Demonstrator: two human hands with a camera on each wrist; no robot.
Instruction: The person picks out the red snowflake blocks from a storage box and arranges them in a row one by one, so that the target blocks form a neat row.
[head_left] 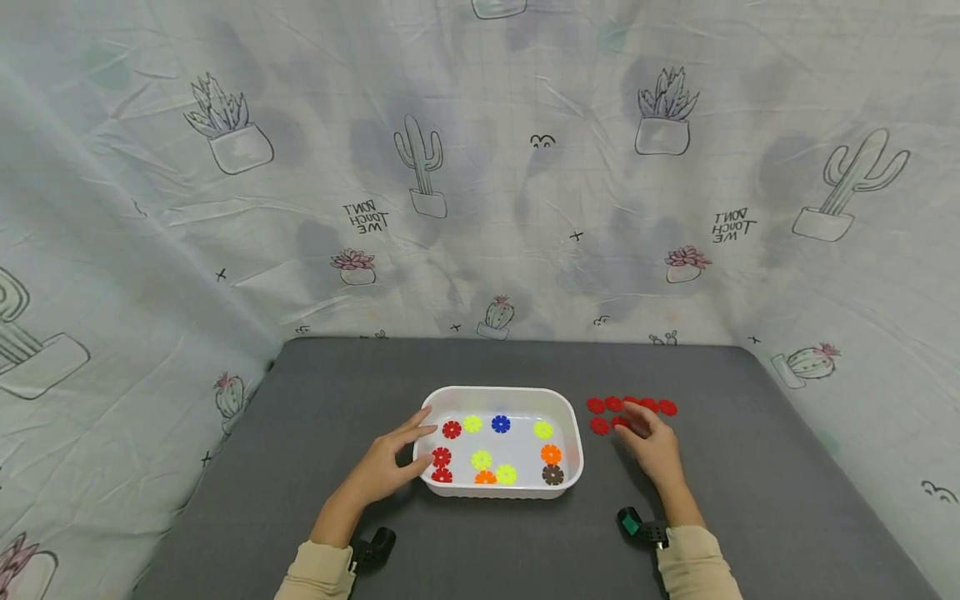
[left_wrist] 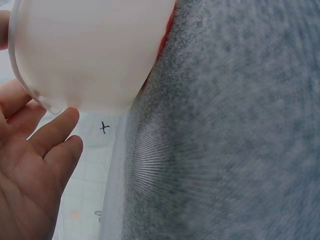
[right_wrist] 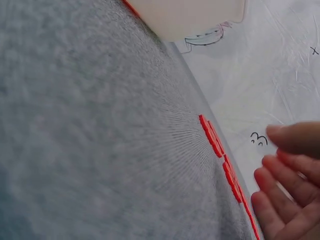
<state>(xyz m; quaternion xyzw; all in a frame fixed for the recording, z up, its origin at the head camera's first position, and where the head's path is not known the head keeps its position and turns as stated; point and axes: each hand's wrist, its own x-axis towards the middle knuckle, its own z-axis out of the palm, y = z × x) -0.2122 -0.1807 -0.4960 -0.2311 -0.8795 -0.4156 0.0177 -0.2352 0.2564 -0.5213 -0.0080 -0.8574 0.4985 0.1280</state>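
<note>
A white plastic tub (head_left: 498, 492) stands on the grey table with notched plastic discs in red, yellow, blue, orange and brown inside. My left hand (head_left: 384, 467) rests on its left rim, with spread fingers and thumb reaching over the edge; in the left wrist view some fingertips touch the tub's outer wall (left_wrist: 90, 60). To the right of the tub, red notched discs (head_left: 596, 406) lie flat in two rows. Over their right part is my right hand (head_left: 656, 450), fingers loosely bent and nothing seen between them in the right wrist view. It hides some of the discs.
The grey table (head_left: 337, 375) runs back to a white curtain (head_left: 480, 250) printed with cacti, which also hangs at both sides. A dark wrist strap (head_left: 641, 527) juts out below the right hand, and another strap (head_left: 375, 548) below the left.
</note>
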